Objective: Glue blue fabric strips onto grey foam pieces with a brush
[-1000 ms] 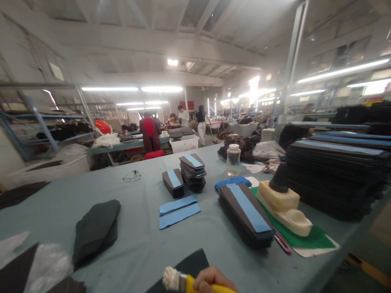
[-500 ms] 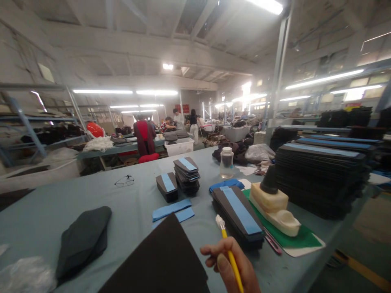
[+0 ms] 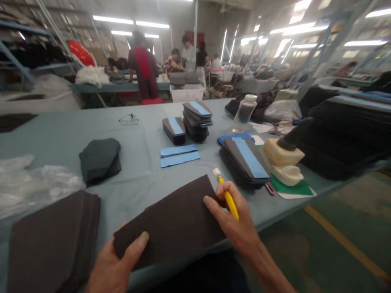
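Observation:
In front of me is a dark brown-black flat panel (image 3: 177,219), tilted over the table's near edge. My left hand (image 3: 117,258) grips its left end, thumb on top and fingers hidden underneath. My right hand (image 3: 233,211) is closed around a brush with a yellow handle (image 3: 231,203) and whitish bristles; its thumb also presses on the panel's right end. Just beyond that hand lies a stack of dark pieces (image 3: 233,167) topped by a light blue strip. Two loose light blue strips (image 3: 180,160) lie beyond the panel. A stack of similar dark panels (image 3: 49,244) is at my left.
Farther back are two small stacks of pieces (image 3: 198,120), eyeglasses (image 3: 128,119) and a clear bottle (image 3: 243,114). Folded dark fabric (image 3: 100,158) and clear plastic (image 3: 45,183) lie left. A cream-coloured block (image 3: 279,156) and tall dark stacks (image 3: 345,134) stand right. People work behind.
My view has tipped down and my left hand has come into sight on the panel. The panel now lies more sideways, and my right thumb has come onto its right end, brush still held.

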A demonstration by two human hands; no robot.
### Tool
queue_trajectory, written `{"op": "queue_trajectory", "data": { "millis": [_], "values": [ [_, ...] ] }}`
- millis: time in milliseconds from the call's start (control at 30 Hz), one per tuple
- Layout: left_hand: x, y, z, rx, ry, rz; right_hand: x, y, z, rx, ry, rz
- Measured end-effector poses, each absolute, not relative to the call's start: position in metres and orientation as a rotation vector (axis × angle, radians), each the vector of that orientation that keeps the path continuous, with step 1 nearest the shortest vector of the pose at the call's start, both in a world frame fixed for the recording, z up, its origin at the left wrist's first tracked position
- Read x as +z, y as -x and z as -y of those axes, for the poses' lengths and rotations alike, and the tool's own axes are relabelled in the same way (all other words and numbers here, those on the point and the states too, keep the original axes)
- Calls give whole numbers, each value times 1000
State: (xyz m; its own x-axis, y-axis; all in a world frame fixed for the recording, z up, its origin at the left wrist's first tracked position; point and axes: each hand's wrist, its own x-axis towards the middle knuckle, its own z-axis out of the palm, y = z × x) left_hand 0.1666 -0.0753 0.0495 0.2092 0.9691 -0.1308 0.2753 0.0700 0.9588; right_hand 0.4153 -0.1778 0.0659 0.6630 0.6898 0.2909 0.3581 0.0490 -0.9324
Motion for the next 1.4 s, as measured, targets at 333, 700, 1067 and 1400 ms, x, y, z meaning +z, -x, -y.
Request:
{"op": "queue_trajectory", "data": {
  "millis": [333,700,1067,1400],
  "values": [
    [36,-163,103,622,-1037,-1249,32,-405,192,208,1864,982],
    [23,-182,102,846,-1198,-1594,17,-409,181,202,2088,868],
    [12,-182,74,714,-2215,-1420,9,-423,171,143,2202,980],
    [7,-192,68,591,-2425,-1379,9,-426,166,33,2278,1091]
  ]
}}
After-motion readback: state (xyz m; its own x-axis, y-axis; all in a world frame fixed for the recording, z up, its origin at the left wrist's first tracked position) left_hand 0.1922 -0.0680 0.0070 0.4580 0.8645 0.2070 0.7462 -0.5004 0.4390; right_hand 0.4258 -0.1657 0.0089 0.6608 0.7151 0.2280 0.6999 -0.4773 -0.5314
